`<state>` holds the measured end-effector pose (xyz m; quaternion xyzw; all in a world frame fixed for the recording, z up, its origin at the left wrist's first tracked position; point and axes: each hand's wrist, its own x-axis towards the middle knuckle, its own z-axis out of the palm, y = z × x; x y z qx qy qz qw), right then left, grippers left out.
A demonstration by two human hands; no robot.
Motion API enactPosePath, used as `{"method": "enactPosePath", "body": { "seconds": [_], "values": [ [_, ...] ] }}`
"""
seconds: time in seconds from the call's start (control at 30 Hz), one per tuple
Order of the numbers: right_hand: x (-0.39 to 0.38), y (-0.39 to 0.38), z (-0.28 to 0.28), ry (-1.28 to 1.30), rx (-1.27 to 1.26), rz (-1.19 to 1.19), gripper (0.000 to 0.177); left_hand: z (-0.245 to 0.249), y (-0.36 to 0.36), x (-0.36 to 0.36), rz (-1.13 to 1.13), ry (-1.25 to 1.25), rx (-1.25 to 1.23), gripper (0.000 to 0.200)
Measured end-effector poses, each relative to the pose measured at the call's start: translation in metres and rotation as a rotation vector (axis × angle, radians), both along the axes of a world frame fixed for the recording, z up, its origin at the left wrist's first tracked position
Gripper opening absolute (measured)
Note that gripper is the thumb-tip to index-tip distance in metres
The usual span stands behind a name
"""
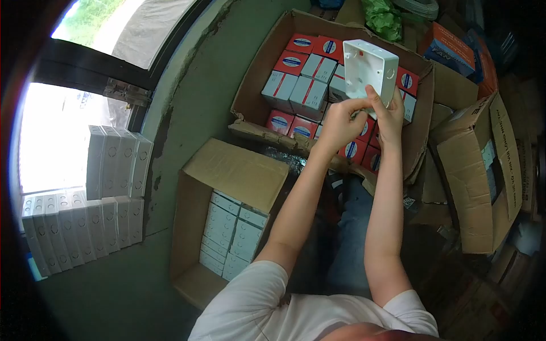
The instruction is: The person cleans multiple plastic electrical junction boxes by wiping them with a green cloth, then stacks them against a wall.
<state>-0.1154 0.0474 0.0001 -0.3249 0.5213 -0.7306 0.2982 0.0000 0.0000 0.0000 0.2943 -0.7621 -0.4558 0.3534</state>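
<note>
A white plastic electrical back box is held up, tilted, its open side facing left. My right hand grips it near its lower end, the thumb on the near side and the other fingers partly hidden behind. Just left of it, my left hand is closed, index finger and thumb drawn together at the bottom of the back box. What those fingertips pinch, if anything, is too small to tell. Below both hands is an open carton holding red-and-white small boxes.
Another open carton at lower left holds stacked white boxes. White back boxes are piled on the window ledge. A tilted carton stands at right, with an orange-and-blue box and green plastic bag behind.
</note>
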Motion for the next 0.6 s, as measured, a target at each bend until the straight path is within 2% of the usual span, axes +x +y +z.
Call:
{"method": "enactPosePath", "body": {
  "seconds": [0.07, 0.17, 0.23, 0.3, 0.33, 0.4, 0.47, 0.57, 0.6],
  "values": [
    [0.001, -0.001, 0.002, -0.051, -0.038, -0.044, 0.043, 0.013, 0.000, 0.003, -0.168, -0.111, 0.353, 0.031],
    [0.009, -0.003, 0.005, -0.067, -0.071, -0.070, 0.040, -0.002, -0.015, 0.014, -0.275, 0.027, 0.571, 0.034],
    [0.013, -0.006, 0.006, -0.132, -0.122, -0.071, 0.040, -0.004, -0.009, 0.007, -0.022, 0.080, -0.019, 0.036],
    [0.016, -0.009, 0.006, -0.170, -0.141, -0.083, 0.039, -0.005, -0.008, 0.005, 0.094, 0.105, -0.325, 0.038],
    [0.016, -0.010, 0.005, -0.168, -0.128, -0.095, 0.039, -0.007, -0.010, 0.004, 0.084, 0.113, -0.330, 0.040],
    [0.015, -0.011, 0.003, -0.154, -0.103, -0.108, 0.039, -0.005, -0.010, 0.004, 0.004, 0.088, -0.195, 0.041],
    [0.013, -0.012, 0.000, -0.131, -0.074, -0.112, 0.039, 0.001, -0.009, 0.010, -0.136, 0.018, 0.088, 0.041],
    [0.012, -0.010, -0.002, -0.143, -0.034, -0.108, 0.040, 0.012, -0.012, 0.013, -0.229, -0.084, 0.525, 0.040],
    [0.012, -0.010, -0.002, -0.118, -0.032, -0.096, 0.040, 0.013, -0.013, 0.014, -0.231, -0.031, 0.596, 0.038]
  ]
}}
